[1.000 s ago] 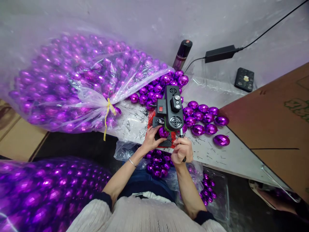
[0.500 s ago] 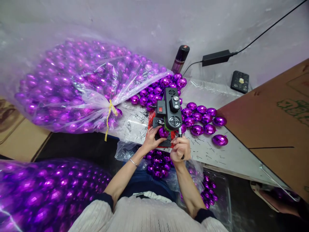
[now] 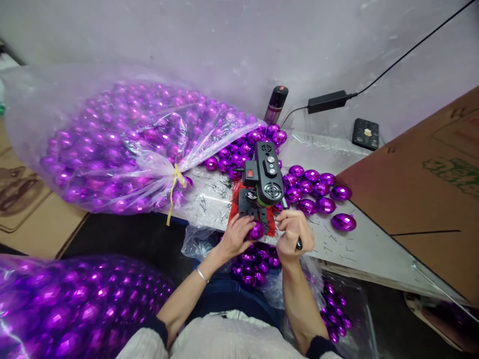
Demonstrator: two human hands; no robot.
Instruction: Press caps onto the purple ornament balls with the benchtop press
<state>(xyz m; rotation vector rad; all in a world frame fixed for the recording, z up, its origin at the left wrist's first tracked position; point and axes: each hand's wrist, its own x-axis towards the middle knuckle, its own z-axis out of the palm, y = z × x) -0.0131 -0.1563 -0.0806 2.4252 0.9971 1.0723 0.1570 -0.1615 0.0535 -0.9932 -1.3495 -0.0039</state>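
Between the fingers and thumb of my left hand (image 3: 235, 235) is a shiny purple faceted ball ornament (image 3: 256, 231), at the front edge of the bench. My right hand (image 3: 294, 233) is wrapped round the black-tipped lever (image 3: 285, 204) of a small black bench press (image 3: 267, 169). The press has a red switch, round vents and a dark slotted base (image 3: 247, 202) on a red mat (image 3: 235, 199). More purple balls (image 3: 307, 205) lie to the right of the press, and others are heaped behind it.
A big clear bag of purple balls (image 3: 112, 144), tied with yellow string, lies at left. Another full bag (image 3: 75, 304) is below it. A spray can (image 3: 276, 104), a power adapter (image 3: 327, 102) and a dark flat case (image 3: 365, 133) sit behind. A cardboard box (image 3: 422, 194) borders the right.
My left hand has drawn the ball from beneath the press head toward me. My right hand has moved right with the lever, which is now swung outward. The view has shifted slightly.
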